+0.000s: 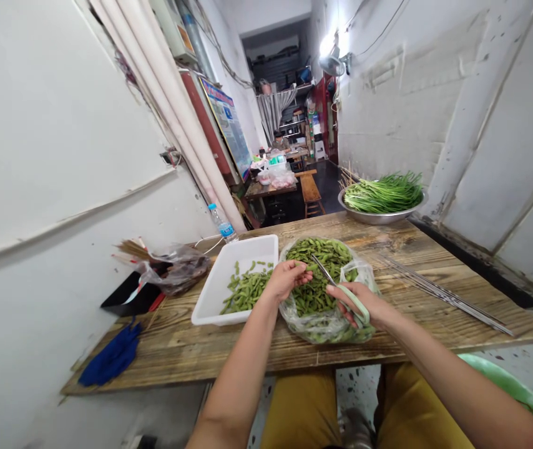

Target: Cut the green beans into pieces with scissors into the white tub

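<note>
A clear plastic bag (364,274) full of green edamame pods (323,254) lies open on the wooden table (435,318). My left hand (285,278) is closed in a pinch on a pod at the bag's left edge. My right hand (357,304) grips the pale green handles of a pair of scissors (329,277), whose metal blades point up-left toward the left hand's fingers. Left of the bag stands a white rectangular tray (220,274) with a small heap of trimmed pods (246,288) in it.
A metal bowl (379,217) of green chives sits at the table's far right, with metal skewers (444,293) lying nearby. At the left are a blue cloth (112,358), a black box with a bagged bundle (173,268), and a water bottle (222,223). A person sits far down the corridor.
</note>
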{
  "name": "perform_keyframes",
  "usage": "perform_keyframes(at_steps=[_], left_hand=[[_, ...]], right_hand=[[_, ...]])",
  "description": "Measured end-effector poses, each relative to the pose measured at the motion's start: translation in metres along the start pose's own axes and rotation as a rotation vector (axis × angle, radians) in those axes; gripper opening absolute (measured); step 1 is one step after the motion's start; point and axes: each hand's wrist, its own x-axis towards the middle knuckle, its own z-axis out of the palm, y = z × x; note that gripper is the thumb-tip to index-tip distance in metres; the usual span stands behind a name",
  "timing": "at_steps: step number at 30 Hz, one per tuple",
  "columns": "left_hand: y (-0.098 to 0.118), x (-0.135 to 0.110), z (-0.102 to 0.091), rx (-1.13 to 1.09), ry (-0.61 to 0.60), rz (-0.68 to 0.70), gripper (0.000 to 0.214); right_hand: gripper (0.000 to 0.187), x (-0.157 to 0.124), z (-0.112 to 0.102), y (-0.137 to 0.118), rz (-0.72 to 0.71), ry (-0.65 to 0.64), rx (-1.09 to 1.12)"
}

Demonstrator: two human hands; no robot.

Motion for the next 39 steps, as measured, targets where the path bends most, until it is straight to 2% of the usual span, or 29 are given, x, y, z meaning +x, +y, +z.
perform_keyframes(at_steps=[9, 12, 15, 18, 26, 36, 39], left_hand=[[0.000, -0.004, -0.002, 0.108, -0.029, 0.035, 0.030], [-0.001, -0.002, -0.002, 0.068, -0.044, 0.013, 0.030], [-0.004, 0.002, -0.001, -0.046, 0.015, -0.011, 0.028], [-0.009, 0.005, -0.002, -0.101, 0.099, 0.044, 0.026], [-0.013, 0.001, 0.003, 0.213, 0.012, 0.157, 0.035], [-0.011, -0.006, 0.011, 0.330, 0.027, 0.150, 0.030], [-0.012, -0.007, 0.005, 0.399, 0.079, 0.113, 0.027]], right_hand=[[0.049, -0.007, -0.006, -0.005, -0.019, -0.051, -0.132], [0.048, -0.005, -0.007, -0.001, 0.002, -0.033, -0.142], [0.047, -0.001, -0.007, 0.008, 0.007, -0.006, -0.127], [0.045, 0.002, -0.006, 0.014, -0.004, -0.008, -0.094], [0.045, -0.004, -0.006, -0.001, 0.014, -0.059, -0.084], [0.047, -0.004, 0.002, -0.008, -0.001, 0.008, -0.149], [0.047, 0.000, 0.004, -0.004, 0.006, 0.008, -0.165]])
